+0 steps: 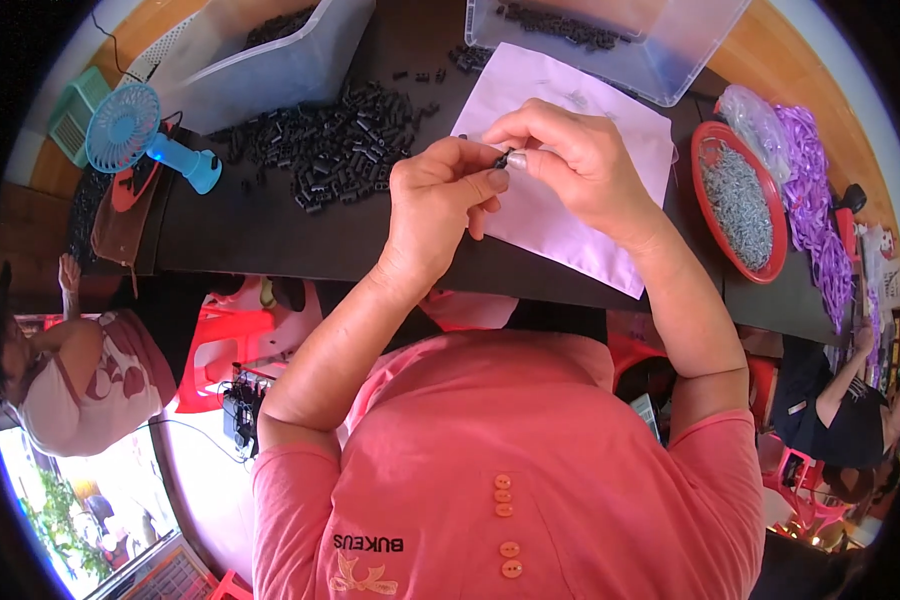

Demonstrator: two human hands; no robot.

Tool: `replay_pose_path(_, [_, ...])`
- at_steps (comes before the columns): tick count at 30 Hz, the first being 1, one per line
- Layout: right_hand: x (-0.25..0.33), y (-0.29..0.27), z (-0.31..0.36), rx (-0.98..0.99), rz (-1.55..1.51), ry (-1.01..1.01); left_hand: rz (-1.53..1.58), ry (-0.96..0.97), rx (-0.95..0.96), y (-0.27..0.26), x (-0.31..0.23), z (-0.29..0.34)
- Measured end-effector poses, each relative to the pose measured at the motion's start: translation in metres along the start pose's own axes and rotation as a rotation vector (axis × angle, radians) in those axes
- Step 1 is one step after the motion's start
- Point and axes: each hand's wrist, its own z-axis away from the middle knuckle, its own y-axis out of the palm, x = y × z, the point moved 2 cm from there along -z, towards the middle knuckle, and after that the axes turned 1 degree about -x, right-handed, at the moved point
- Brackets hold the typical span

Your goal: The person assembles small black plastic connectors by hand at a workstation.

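Over a pale pink cloth (585, 235) on the dark table, both hands meet at a small black plastic part (504, 158). My left hand (432, 198) pinches this part between thumb and index finger. Close against it, the thumb and index finger of my right hand (578, 165) are pressed together at the part; whatever may be between those fingertips is too small to make out. To the left of my hands spreads a loose heap of similar black plastic parts (335, 145).
Two translucent bins (295, 75) (670, 75) with black parts stand at the back. A red basin (700, 190) of small silvery metal pieces sits at right, beside purple ribbons (820, 230). A blue fan (125, 130) stands left. Other people (90, 385) (855, 425) sit on both sides.
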Motion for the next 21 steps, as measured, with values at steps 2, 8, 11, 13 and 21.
replay_pose_path(2, [0.002, 0.0, -0.001, 0.002, 0.022, -0.007, 0.065, -0.029, 0.022, -0.001, 0.001, -0.003])
replay_pose_path(8, [0.005, -0.007, -0.002, -0.014, 0.057, -0.082, 0.136, -0.124, 0.059, 0.002, -0.011, -0.006])
replay_pose_path(11, [0.004, -0.008, -0.002, -0.008, 0.095, -0.123, 0.147, -0.158, 0.101, 0.002, -0.011, -0.01])
replay_pose_path(13, [0.004, -0.007, -0.003, -0.024, 0.103, -0.172, 0.192, -0.183, 0.129, -0.001, -0.007, -0.015])
replay_pose_path(21, [-0.003, -0.004, -0.002, -0.016, 0.117, -0.199, 0.256, -0.207, 0.083, 0.001, 0.001, -0.015])
